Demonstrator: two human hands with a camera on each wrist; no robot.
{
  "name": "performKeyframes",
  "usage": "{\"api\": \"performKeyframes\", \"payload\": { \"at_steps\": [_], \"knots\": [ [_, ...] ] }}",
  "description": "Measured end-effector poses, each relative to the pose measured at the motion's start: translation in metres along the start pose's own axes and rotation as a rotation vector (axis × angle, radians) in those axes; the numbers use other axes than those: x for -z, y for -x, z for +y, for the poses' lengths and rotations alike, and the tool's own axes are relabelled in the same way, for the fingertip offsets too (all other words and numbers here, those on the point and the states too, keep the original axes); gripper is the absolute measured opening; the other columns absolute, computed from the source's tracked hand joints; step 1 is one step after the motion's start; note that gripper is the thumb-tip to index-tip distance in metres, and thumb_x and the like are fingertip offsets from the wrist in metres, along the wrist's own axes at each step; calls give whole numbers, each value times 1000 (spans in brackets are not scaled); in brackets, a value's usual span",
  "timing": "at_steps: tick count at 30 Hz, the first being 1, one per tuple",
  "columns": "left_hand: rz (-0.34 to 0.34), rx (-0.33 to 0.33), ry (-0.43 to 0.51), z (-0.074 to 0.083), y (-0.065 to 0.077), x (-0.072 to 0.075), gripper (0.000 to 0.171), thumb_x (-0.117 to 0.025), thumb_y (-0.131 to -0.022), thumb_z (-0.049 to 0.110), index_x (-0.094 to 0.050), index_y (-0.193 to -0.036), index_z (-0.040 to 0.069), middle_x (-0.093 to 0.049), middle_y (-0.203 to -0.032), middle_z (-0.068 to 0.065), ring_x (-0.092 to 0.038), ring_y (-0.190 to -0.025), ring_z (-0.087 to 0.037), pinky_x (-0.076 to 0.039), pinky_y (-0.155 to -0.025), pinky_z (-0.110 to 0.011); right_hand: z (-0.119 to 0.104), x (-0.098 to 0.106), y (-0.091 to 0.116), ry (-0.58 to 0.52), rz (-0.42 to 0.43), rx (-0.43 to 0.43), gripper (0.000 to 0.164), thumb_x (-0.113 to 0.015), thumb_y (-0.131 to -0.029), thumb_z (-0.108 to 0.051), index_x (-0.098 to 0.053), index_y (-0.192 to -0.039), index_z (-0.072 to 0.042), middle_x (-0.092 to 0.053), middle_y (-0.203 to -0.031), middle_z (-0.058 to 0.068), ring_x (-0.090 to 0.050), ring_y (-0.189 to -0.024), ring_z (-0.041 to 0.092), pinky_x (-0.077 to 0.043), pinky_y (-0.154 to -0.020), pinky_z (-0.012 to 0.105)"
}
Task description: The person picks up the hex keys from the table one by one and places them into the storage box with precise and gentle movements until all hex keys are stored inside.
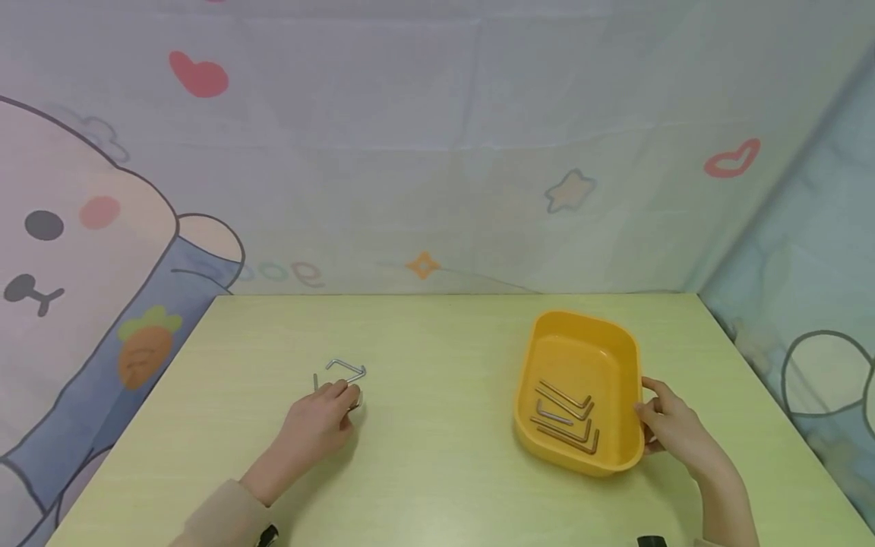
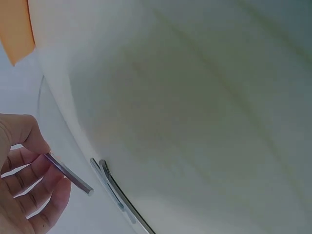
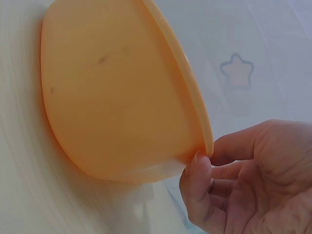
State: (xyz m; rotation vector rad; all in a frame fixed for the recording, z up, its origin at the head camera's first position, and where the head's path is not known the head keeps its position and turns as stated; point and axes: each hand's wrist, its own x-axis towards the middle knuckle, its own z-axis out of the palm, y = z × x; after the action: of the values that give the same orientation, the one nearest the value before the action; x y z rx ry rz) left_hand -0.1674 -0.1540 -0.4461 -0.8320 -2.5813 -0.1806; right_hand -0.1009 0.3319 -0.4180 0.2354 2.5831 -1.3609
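Note:
My left hand (image 1: 316, 419) pinches a metal hex key (image 2: 70, 175) between thumb and fingers, just above the left part of the table. Other silvery hex keys (image 1: 347, 366) lie on the table beside that hand; in the left wrist view two of them (image 2: 124, 197) sit close together. At the right stands a yellow plastic bin (image 1: 618, 380). My right hand (image 1: 677, 427) pinches the bin's right rim, thumb and forefinger on either side of the wall, as the right wrist view shows. Inside the bin lie several bronze-coloured hex keys (image 1: 563, 439) and one silvery hex key (image 1: 555, 415).
The pale wooden table (image 1: 437, 441) reaches back to a printed curtain (image 1: 383, 152) with hearts, a star and a cartoon bear. Another hanging cloth (image 1: 807, 281) borders the right side. Small black objects (image 1: 269, 535) show near each forearm at the bottom edge.

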Motion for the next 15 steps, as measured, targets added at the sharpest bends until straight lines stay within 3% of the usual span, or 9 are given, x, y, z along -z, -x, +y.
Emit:
{"api": "performKeyframes", "payload": {
  "at_steps": [6,15],
  "knots": [
    [-2,-4,25,10,-7,-4,27,-67,-65,-2,-51,-79,14,-41,-71,8,-43,-65,-9,-27,-47,-17,0,0,1,-6,0,0,59,-37,-102,-15,-9,-149,8,-53,-91,13,-58,-72,15,-56,-62,29],
    [-37,4,53,19,-17,-5,25,-67,-67,0,-53,-80,15,-41,-71,9,-42,-66,-8,-27,-50,-17,1,0,-1,-5,-2,11,59,-38,-102,-15,-10,-148,9,-52,-89,12,-57,-71,16,-56,-61,29]
  ]
}}
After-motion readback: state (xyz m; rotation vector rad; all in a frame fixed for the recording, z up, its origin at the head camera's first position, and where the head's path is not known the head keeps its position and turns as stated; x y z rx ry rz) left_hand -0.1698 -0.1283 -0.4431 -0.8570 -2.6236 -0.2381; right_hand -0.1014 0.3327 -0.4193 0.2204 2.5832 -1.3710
